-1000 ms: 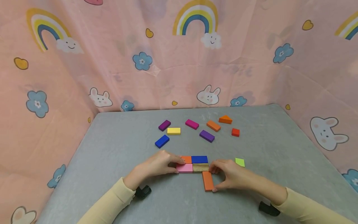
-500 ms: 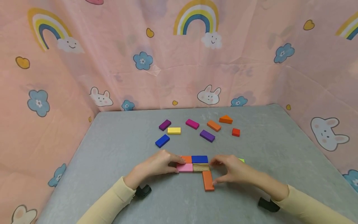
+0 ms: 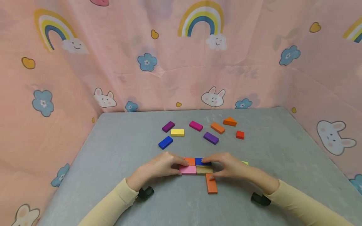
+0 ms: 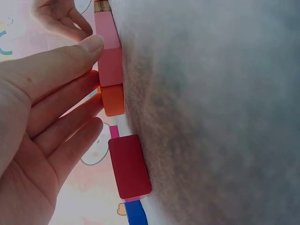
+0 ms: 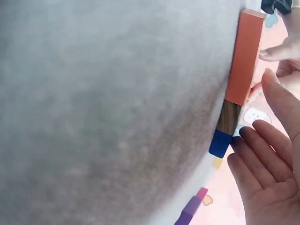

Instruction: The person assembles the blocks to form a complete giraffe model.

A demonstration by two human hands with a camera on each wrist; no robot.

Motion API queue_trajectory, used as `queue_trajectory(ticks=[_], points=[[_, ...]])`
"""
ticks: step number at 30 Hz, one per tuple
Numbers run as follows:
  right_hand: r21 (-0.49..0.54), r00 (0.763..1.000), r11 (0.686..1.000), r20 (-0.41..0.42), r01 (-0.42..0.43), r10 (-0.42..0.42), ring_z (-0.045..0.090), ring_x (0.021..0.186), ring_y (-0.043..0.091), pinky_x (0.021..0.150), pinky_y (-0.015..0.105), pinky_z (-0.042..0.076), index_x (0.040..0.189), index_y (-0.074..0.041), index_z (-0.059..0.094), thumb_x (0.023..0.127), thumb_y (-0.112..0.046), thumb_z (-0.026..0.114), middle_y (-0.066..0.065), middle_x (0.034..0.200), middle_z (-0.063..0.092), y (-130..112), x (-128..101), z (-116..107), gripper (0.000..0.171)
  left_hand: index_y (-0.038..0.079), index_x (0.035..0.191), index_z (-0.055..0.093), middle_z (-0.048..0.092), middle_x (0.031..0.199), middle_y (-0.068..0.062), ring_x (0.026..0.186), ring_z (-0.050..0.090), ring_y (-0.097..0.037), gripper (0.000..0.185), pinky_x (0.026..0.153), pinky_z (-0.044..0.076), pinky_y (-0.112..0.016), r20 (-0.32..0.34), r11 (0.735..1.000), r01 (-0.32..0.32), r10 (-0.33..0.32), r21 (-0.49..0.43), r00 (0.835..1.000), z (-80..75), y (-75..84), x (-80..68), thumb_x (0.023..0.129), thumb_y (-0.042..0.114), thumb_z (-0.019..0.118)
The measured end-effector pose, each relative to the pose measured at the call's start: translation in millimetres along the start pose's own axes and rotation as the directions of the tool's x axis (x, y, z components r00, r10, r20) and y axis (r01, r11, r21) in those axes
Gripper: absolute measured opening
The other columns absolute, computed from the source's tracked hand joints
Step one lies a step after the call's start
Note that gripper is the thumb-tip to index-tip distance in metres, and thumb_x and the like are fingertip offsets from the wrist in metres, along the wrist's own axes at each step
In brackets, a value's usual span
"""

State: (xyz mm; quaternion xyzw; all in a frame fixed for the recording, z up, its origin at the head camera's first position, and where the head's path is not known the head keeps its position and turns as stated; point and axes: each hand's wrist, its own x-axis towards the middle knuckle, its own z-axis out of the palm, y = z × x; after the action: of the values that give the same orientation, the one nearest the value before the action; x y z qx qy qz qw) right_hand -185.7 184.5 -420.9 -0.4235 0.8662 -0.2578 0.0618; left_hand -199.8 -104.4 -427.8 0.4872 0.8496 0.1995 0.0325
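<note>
A: What covers the most space?

B: The grey table [image 3: 113,163], walled by a pink curtain [image 3: 254,62].

A: And the hands?

B: The left hand [image 3: 161,166] lies with straight fingers, thumb tip touching the pink block [image 3: 188,169]. The right hand [image 3: 230,166] is relaxed, fingers extended over the blue block [image 3: 199,161], thumb beside the long orange block [image 3: 211,184].

A: Where are those blocks?

B: Near the table's front middle, joined with a wooden block [image 3: 204,169] and a small orange block [image 3: 190,161]. Loose blocks lie farther back.

fourteen blocks [image 3: 210,137], two hands [image 3: 158,166], one table [image 3: 113,150].
</note>
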Motion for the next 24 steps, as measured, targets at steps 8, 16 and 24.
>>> queue_trajectory(ticks=[8, 16, 24], points=[[0.002, 1.0, 1.0, 0.026, 0.016, -0.016, 0.052, 0.11, 0.01, 0.089, 0.034, 0.045, 0.12, -0.017, 0.055, 0.074, -0.033, 0.07, -0.005, 0.119, 0.056, 5.3, -2.9, 2.9, 0.052, 0.018, 0.111, 0.063, 0.062, 0.108, 0.01, 0.103, 0.055, -0.002, 0.036, 0.087, 0.045, -0.02, -0.016, 1.0, -0.02, 0.02, 0.006, 1.0, 1.2, -0.4, 2.1, 0.076, 0.028, 0.069], [0.003, 0.999, 0.999, 0.0, 0.051, -0.051, 0.053, 0.11, 0.012, 0.087, 0.035, 0.046, 0.119, -0.015, 0.056, 0.074, -0.035, 0.069, -0.003, 0.118, 0.058, 7.8, -3.8, 3.3, 0.051, 0.017, 0.111, 0.062, 0.063, 0.108, 0.007, 0.102, 0.054, -0.004, 0.035, 0.086, 0.046, -0.023, -0.089, 0.992, -0.035, 0.024, -0.122, 0.996, -14.1, -6.1, 4.8, 0.077, 0.024, 0.068], [0.002, 0.999, 0.999, -0.001, 0.05, -0.05, 0.053, 0.109, 0.009, 0.086, 0.033, 0.047, 0.119, -0.016, 0.056, 0.074, -0.035, 0.07, -0.005, 0.117, 0.058, 8.3, -4.1, 4.2, 0.051, 0.019, 0.111, 0.062, 0.061, 0.111, 0.005, 0.106, 0.053, -0.011, 0.039, 0.089, 0.044, -0.039, -0.149, 0.946, 0.207, -0.248, -0.248, 0.957, -44.3, -55.6, -3.2, 0.073, 0.017, 0.073]])
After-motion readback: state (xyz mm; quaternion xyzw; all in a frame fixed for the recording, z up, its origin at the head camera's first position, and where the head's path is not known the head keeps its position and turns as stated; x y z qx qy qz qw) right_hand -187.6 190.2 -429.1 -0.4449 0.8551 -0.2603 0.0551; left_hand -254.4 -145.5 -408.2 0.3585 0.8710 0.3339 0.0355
